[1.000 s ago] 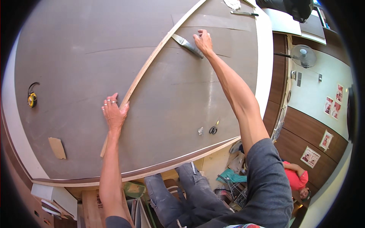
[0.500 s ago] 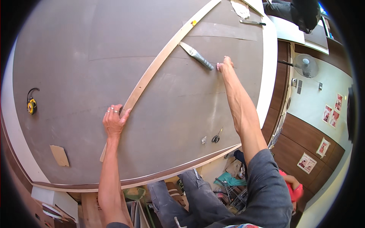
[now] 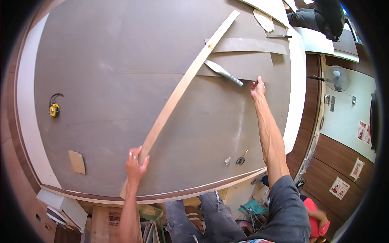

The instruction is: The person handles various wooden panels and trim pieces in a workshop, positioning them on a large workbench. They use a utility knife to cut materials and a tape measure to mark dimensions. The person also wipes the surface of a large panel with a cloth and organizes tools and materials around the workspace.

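A long pale wooden strip lies slantwise over a large brown sheet surface. My left hand is wrapped round the strip near its close end. Out on the right, my right hand pinches the near edge of a loose brown sheet piece. Part of that piece is hidden under the strip. On it rests a tool with a pale tapered blade and grey handle, its blade tip by the strip. Farther back lies a narrow brown offcut.
A yellow tape measure and a tan scrap lie at left. Scissors sit near the front edge. A dark-handled thin tool and white cloth or paper are far right. A person in red is lower right.
My left hand has drawn the strip nearer to me. My right hand has taken hold of the loose sheet piece, whose outline now stands out from the surface. The view has shifted slightly.
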`<state>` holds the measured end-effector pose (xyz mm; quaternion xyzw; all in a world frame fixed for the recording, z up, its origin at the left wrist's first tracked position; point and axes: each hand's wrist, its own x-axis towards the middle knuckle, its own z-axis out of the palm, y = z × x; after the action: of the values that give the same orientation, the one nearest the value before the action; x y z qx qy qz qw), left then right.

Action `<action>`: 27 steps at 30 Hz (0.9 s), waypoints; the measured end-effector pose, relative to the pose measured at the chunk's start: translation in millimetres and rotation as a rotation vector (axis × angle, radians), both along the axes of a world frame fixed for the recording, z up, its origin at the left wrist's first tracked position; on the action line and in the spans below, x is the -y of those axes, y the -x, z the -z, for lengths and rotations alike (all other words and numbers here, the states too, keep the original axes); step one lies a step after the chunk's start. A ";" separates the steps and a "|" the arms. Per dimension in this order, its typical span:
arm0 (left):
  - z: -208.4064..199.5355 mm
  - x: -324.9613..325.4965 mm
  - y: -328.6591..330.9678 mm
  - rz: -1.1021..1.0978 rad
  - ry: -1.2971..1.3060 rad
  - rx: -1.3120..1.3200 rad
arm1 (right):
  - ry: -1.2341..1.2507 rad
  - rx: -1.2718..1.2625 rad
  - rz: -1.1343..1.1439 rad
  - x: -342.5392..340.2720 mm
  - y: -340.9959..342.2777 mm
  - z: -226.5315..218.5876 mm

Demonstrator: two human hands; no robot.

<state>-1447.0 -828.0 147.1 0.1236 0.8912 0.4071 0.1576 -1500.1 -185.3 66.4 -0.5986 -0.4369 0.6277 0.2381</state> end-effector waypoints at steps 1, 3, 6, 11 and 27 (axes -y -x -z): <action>-10.6 10.6 -12.2 -0.008 0.003 0.015 | -0.016 -0.036 0.005 2.3 0.0 -6.0; -30.9 31.3 -39.7 -0.027 -0.001 0.014 | -0.040 -0.054 -0.011 7.6 2.1 -15.8; -53.4 55.6 -84.8 -0.082 0.057 0.049 | -0.052 -0.078 0.054 10.3 4.6 -27.4; -69.4 67.8 -147.5 -0.186 0.050 0.065 | -0.114 -0.106 0.025 5.5 7.0 -35.6; -117.5 93.9 -203.9 -0.500 0.108 -0.010 | -0.037 -0.063 0.152 214.4 -286.9 -111.9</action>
<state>-1243.0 -921.9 264.7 -0.1073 0.9153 0.3845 0.0542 -1213.2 -399.7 178.3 -0.6056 -0.3943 0.6180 0.3097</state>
